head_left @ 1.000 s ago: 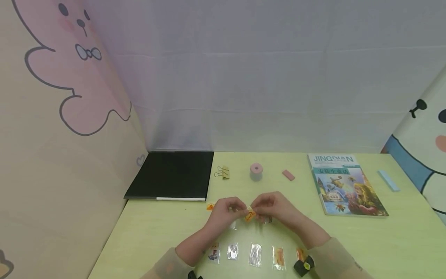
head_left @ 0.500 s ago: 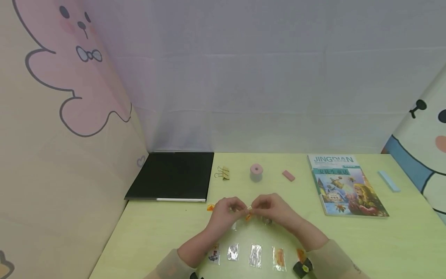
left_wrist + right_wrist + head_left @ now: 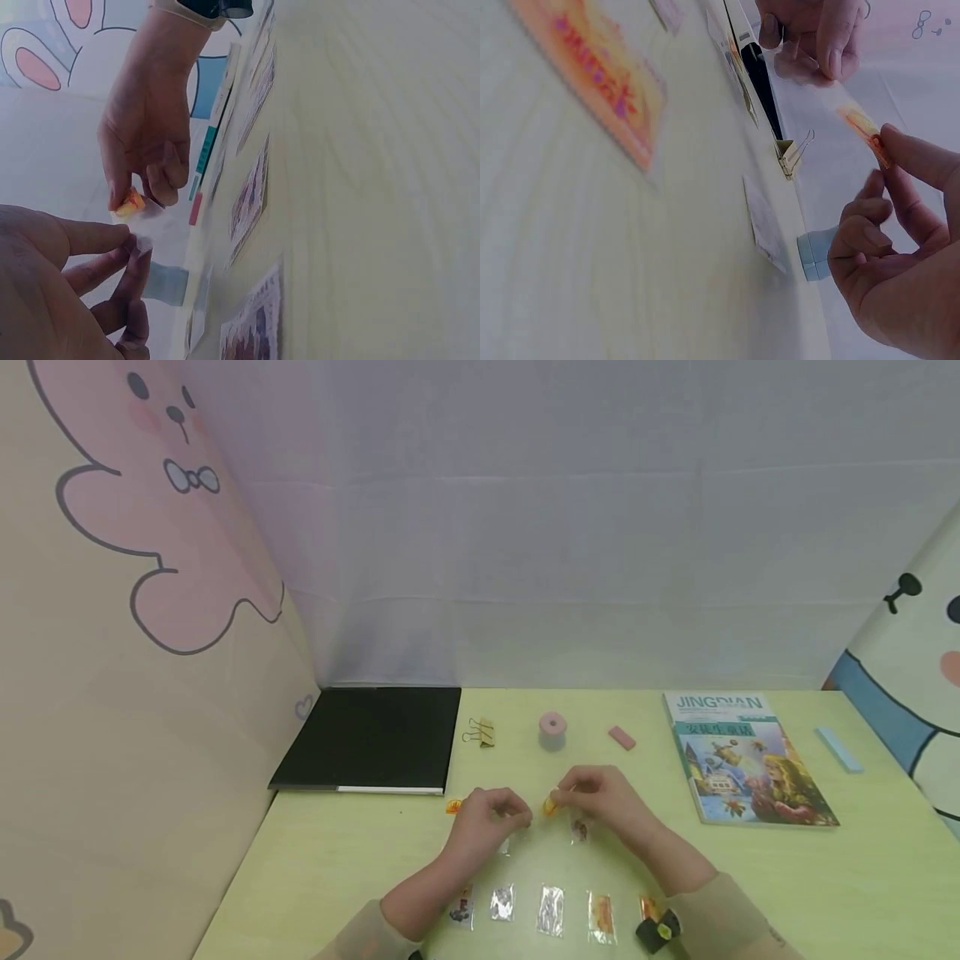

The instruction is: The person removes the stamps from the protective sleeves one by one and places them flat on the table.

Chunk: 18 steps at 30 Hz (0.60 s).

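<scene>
My right hand (image 3: pixel 606 800) pinches a small orange-and-yellow printed piece (image 3: pixel 865 135) between thumb and forefinger, raised above the table. Just to its left, my left hand (image 3: pixel 482 820) has thumb and forefinger pressed together on a bit of clear film (image 3: pixel 144 243). In the right wrist view, a see-through part of the piece stretches toward the left fingertips. Beneath the hands lie small clear packets, one with a dark print (image 3: pixel 580 831) below the right hand. An orange piece (image 3: pixel 453 807) shows left of the left hand, partly covered by it.
Nearer the body runs a row of several flat packets (image 3: pixel 550 910). Behind the hands are a black folder (image 3: pixel 367 735), a gold binder clip (image 3: pixel 482 732), a pink-topped roll (image 3: pixel 552 731) and a pink eraser-like block (image 3: pixel 622 737). A picture book (image 3: pixel 750 760) and pale blue strip (image 3: pixel 839 750) lie right.
The hands were together on the orange piece; now they have moved apart, the right hand going right and slightly away with the piece. The dark-printed packet beneath shows more fully.
</scene>
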{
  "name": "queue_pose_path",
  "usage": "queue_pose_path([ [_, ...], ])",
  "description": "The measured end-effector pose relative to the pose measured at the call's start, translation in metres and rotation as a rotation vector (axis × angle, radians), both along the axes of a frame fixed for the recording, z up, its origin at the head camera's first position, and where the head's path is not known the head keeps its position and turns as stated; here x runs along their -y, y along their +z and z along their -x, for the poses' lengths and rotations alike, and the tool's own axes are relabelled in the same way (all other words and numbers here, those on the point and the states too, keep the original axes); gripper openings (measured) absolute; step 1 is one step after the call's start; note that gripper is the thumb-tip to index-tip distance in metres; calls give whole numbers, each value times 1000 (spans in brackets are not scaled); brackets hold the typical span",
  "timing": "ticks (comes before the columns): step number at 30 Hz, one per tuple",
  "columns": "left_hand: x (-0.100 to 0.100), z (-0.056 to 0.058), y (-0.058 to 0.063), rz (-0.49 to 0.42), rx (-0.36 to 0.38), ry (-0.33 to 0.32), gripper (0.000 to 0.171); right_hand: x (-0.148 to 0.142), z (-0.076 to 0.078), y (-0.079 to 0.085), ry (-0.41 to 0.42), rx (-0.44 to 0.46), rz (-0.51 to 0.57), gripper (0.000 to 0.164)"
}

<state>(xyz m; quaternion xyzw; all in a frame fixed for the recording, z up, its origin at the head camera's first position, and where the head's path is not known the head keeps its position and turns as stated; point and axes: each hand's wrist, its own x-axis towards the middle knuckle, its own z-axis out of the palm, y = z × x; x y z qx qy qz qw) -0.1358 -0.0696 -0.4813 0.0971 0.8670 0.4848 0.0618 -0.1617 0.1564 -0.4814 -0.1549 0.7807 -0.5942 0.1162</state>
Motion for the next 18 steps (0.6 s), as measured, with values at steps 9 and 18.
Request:
queue_pose_path([
  [9,1,-3,0,32,55,27,3,-3,3,9,-152,139,22,24],
  [18,-7,-6,-8,143,50,31,11,5,8,2,-117,237,-73,20],
])
